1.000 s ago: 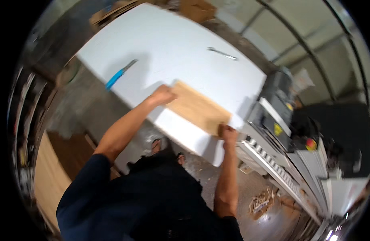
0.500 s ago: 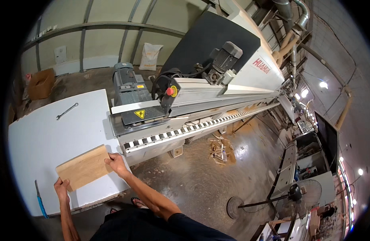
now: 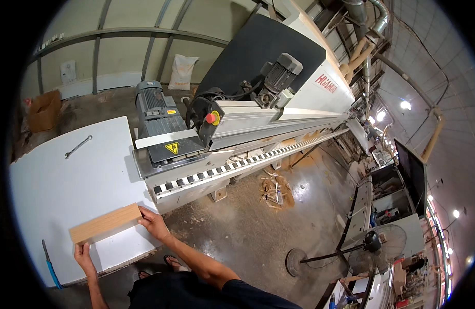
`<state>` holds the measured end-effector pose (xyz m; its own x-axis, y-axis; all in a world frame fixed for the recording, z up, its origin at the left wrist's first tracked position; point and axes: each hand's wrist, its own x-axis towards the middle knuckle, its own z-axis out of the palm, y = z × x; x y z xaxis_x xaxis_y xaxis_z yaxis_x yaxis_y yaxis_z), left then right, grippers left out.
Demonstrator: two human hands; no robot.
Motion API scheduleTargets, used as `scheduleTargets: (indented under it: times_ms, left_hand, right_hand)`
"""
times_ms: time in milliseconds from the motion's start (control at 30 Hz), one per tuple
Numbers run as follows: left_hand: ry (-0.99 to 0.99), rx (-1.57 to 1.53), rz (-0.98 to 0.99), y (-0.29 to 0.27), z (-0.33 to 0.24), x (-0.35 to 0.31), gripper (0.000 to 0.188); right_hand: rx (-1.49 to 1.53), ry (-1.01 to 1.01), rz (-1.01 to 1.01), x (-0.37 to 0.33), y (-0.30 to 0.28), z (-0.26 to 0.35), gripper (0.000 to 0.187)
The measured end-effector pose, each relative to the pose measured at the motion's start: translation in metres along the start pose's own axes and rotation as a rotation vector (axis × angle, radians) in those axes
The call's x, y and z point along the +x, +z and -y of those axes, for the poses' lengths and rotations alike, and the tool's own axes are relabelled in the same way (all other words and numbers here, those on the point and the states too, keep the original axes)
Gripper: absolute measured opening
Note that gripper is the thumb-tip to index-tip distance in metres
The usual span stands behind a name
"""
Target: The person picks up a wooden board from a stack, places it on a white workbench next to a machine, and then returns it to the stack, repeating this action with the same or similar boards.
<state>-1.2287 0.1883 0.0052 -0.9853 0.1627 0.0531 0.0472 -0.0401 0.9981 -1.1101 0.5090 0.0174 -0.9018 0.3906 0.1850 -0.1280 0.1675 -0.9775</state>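
Note:
A wood-grain board is held tilted over the near part of the white tabletop, so its wood-coloured face looks narrow and a paler side shows below it. My left hand is closed on the board's near left corner. At the right end, my right hand grips the board with the thumb along its edge. Left of my left hand lies a thin blue-handled tool, its dark blade pointing away. A metal wrench rests farther back on the tabletop.
A long machine with a roller track adjoins the table on the right, with a motor and a red stop button. Wood scraps lie on the floor. A black standing fan is at right, a cardboard box far left.
Both hands have tipped the board, so its wood-grain face now looks narrower and a paler side shows. My head view has shifted slightly.

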Motion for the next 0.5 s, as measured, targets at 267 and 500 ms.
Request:
scheduleTargets:
  times_ms: [267,500]
  left_hand:
    - [0.01,0.02,0.128,-0.012,-0.008,0.005,0.031]
    - [0.046,0.099,0.197,-0.023,-0.015,0.007,0.033]
  right_hand:
    - [-0.258,-0.152,0.058,0.006,-0.009,0.03,0.066]
    - [-0.3,-0.023,0.112,0.016,-0.003,0.043,0.065]
